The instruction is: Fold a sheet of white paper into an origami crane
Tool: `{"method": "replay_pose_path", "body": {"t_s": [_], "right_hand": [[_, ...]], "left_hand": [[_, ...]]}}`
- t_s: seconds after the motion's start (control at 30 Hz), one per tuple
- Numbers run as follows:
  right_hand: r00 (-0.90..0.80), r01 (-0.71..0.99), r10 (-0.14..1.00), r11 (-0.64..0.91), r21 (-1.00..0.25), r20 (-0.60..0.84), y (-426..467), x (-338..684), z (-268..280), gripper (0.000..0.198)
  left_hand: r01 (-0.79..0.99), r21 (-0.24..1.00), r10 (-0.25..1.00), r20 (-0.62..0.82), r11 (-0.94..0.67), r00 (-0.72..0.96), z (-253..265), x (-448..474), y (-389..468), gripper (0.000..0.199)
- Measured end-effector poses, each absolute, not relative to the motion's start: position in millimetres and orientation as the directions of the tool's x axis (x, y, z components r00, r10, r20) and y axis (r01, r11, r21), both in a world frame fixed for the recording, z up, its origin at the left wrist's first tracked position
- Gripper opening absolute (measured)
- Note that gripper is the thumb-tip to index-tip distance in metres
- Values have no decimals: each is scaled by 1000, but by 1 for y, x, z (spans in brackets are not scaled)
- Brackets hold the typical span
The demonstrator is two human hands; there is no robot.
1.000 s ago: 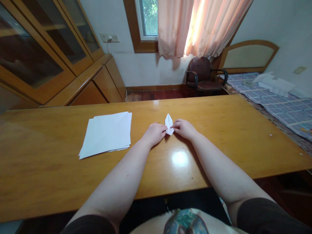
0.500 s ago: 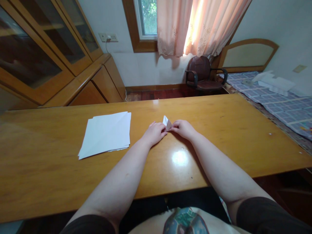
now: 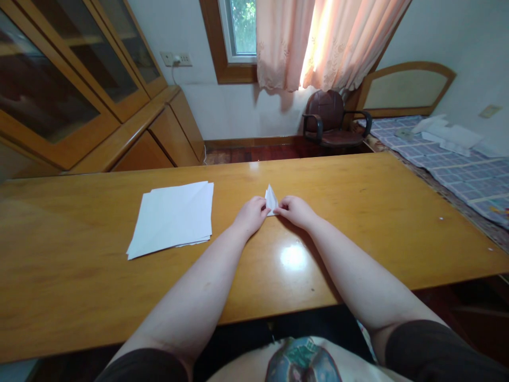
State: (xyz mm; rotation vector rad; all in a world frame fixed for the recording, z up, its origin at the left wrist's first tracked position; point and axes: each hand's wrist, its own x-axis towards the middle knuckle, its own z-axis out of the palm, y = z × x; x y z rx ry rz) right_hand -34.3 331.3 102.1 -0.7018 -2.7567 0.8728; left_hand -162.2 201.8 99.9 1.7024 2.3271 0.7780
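A small piece of folded white paper (image 3: 271, 200) stands out between my two hands over the middle of the table, its pointed tip away from me. My left hand (image 3: 253, 213) pinches its left edge, thumb toward the lower part. On the other side, my right hand (image 3: 296, 210) grips the lower right corner between thumb and fingers. The fingertips cover parts of the paper's edges, so the full fold is hidden. To the left of my left hand lies a stack of white paper sheets (image 3: 173, 218), slightly uneven at the edges.
The wooden table (image 3: 342, 180) spans the view. Beyond it stand a brown office chair (image 3: 326, 119) and a curtained window. A wooden cabinet (image 3: 131, 132) with glass doors is at the left. At the right is a bed (image 3: 437, 154) with papers on it.
The folded paper has turned to show a flatter face, with its tip slightly farther up. My left fingers have shifted up its left edge; my right fingers have moved slightly left.
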Motion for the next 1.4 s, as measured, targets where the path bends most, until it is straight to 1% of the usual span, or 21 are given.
{"method": "replay_pose_path", "body": {"t_s": [0.1, 0.13, 0.17, 0.23, 0.27, 0.3, 0.33, 0.4, 0.47, 0.53, 0.63, 0.77, 0.83, 1.0, 1.13, 1.3, 1.4], "right_hand": [[-866, 403, 500, 726, -557, 25, 331, -36, 101, 19], [-862, 401, 505, 728, -556, 39, 331, -36, 100, 17], [-856, 398, 513, 726, -560, 57, 331, -37, 99, 16], [-843, 393, 531, 717, -576, 85, 331, -37, 97, 21], [-838, 392, 538, 708, -588, 89, 331, -37, 96, 23], [-836, 390, 542, 698, -601, 86, 331, -37, 96, 24], [-836, 389, 543, 686, -615, 78, 331, -36, 95, 23], [-837, 386, 544, 662, -643, 58, 330, -36, 95, 22], [-842, 373, 537, 651, -661, 54, 330, -35, 96, 22], [-856, 346, 513, 667, -660, 70, 331, -34, 96, 23], [-862, 342, 501, 690, -638, 80, 334, -33, 95, 22], [-842, 373, 530, 708, -600, 103, 337, -34, 93, 22], [-843, 375, 526, 725, -578, 113, 338, -35, 92, 22], [-848, 398, 522, 742, -539, 92, 338, -36, 90, 24], [-861, 393, 499, 774, -496, 96, 336, -37, 90, 25], [-890, 390, 449, 839, -379, 77, 333, -36, 94, 30], [-890, 415, 451, 863, -289, 69, 332, -36, 98, 32]], "left_hand": [[801, 559, 909, 185, 214, -372, 97, -164, 204, 9], [778, 593, 906, 183, 208, -382, 96, -164, 204, 14], [750, 628, 900, 180, 206, -398, 95, -164, 205, 24], [698, 686, 883, 178, 205, -434, 94, -164, 205, 46], [682, 702, 875, 180, 206, -449, 94, -164, 206, 52], [675, 708, 868, 184, 208, -461, 93, -164, 206, 54], [675, 707, 865, 186, 210, -465, 93, -164, 206, 52], [697, 683, 870, 186, 220, -457, 93, -165, 207, 38], [742, 629, 881, 189, 230, -434, 93, -167, 207, 24], [793, 564, 899, 189, 231, -396, 94, -167, 207, 18], [858, 461, 930, 159, 227, -332, 95, -166, 205, 24], [920, 307, 952, 103, 246, -288, 97, -157, 202, 40], [930, 262, 957, 67, 258, -284, 97, -153, 201, 48], [937, 246, 967, -6, 248, -255, 97, -151, 198, 59], [930, 255, 964, -47, 267, -263, 96, -154, 197, 60], [929, 254, 963, -81, 269, -256, 97, -155, 195, 62], [932, 249, 965, -70, 261, -252, 96, -155, 195, 62]]}}
